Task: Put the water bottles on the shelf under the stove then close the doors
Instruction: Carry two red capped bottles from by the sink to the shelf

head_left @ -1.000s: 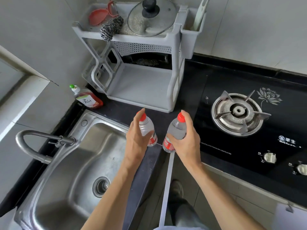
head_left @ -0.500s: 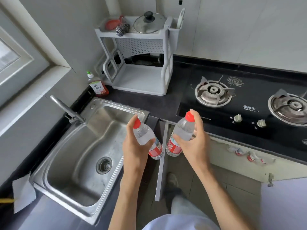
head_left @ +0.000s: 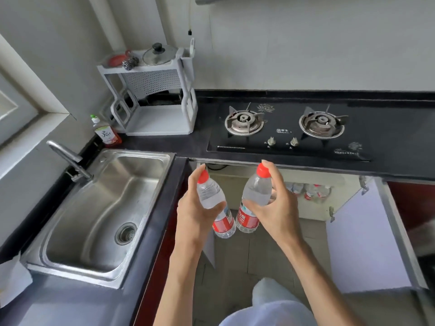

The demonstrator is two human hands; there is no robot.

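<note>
My left hand (head_left: 196,214) grips a clear water bottle (head_left: 213,200) with a red cap and red label. My right hand (head_left: 275,203) grips a second water bottle (head_left: 253,203) of the same kind. Both bottles hang in the air in front of the open cupboard under the black two-burner stove (head_left: 287,128). On the shelf (head_left: 247,191) inside lie several more bottles (head_left: 310,190). The right cupboard door (head_left: 367,236) stands wide open; the left door (head_left: 208,248) shows edge-on below the bottles.
A steel sink (head_left: 103,208) with a tap (head_left: 68,158) fills the left counter. A grey dish rack (head_left: 153,95) with a pot lid and a dish soap bottle (head_left: 106,135) stand at the back. My leg (head_left: 270,307) and the tiled floor show below.
My view has pulled back and turned right, so the whole stove and open cupboard now show. Both hands have carried the bottles off the counter edge toward the cupboard opening.
</note>
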